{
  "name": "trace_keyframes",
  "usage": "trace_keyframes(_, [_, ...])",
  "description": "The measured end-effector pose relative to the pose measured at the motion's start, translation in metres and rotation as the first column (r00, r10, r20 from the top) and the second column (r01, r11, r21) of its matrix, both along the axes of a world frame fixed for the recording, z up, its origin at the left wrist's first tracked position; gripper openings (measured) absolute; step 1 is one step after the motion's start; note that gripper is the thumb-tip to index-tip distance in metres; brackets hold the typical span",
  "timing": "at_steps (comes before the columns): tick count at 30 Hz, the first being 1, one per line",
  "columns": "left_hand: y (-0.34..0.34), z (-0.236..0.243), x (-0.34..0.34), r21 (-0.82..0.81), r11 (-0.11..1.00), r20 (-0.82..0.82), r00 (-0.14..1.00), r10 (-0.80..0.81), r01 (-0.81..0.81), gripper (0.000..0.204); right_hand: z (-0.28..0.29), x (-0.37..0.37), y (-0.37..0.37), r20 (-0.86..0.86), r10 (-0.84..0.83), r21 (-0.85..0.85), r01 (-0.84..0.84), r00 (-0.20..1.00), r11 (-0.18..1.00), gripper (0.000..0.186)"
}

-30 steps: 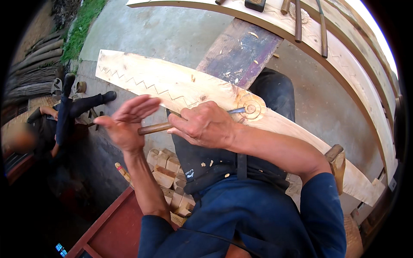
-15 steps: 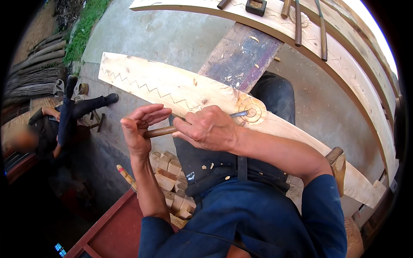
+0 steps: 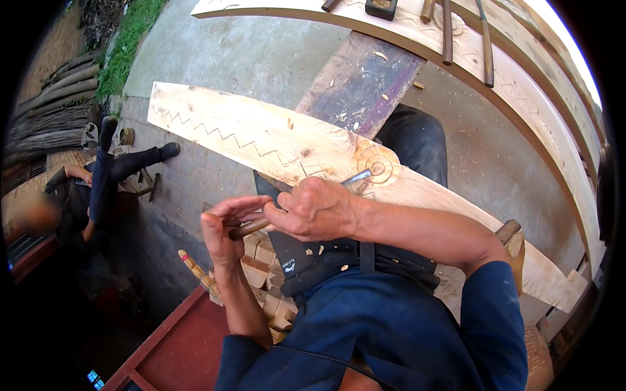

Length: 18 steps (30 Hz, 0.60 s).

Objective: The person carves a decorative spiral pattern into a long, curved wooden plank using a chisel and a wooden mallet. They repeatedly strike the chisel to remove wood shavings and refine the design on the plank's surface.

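Note:
A pale wooden plank (image 3: 215, 114) lies across in front of me, with a zigzag line along its left part and a round ringed carving (image 3: 386, 163) near its middle. My right hand (image 3: 316, 207) is wrapped around a wood-carving gouge (image 3: 357, 177), fingers closed on its shaft. The metal tip meets the wood inside the carved rings. My left hand (image 3: 227, 228) cups the rear of the brown handle (image 3: 250, 226), its fingers loosely curled over it and the handle's end hidden in the palm.
At the upper right, a curved beam (image 3: 280, 14) bears several tools and a small dark square box (image 3: 381, 8). A wooden mallet (image 3: 514, 251) rests by my right elbow. Wood blocks (image 3: 261, 270) are stacked left of my lap. Another person (image 3: 72, 195) sits at far left.
Both hands have shifted slightly down toward me with the gouge. Its tip has moved a little left within the carving. The left fingers have curled closer over the handle.

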State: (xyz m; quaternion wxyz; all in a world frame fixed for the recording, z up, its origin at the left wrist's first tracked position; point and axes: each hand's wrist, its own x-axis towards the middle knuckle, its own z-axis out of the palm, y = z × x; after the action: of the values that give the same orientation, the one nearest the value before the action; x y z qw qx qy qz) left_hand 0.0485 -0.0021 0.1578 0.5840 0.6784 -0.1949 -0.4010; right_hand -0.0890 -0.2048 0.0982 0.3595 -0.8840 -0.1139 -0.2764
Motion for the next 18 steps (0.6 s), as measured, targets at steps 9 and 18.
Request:
trace_keyframes(9, [-0.01,0.002,-0.024,0.074,0.996,-0.06,0.996,0.059,-0.054,0.102,0.01,-0.008,-0.011,-0.257,0.147,0.149,-0.111,0.955,0.983,0.034])
trace_keyframes(18, [0.001,0.007,-0.024,-0.178,0.944,-0.199,0.95,0.241,-0.277,0.103,0.051,-0.001,-0.044,-0.391,0.323,0.557,-0.058,0.862,0.828,0.033])
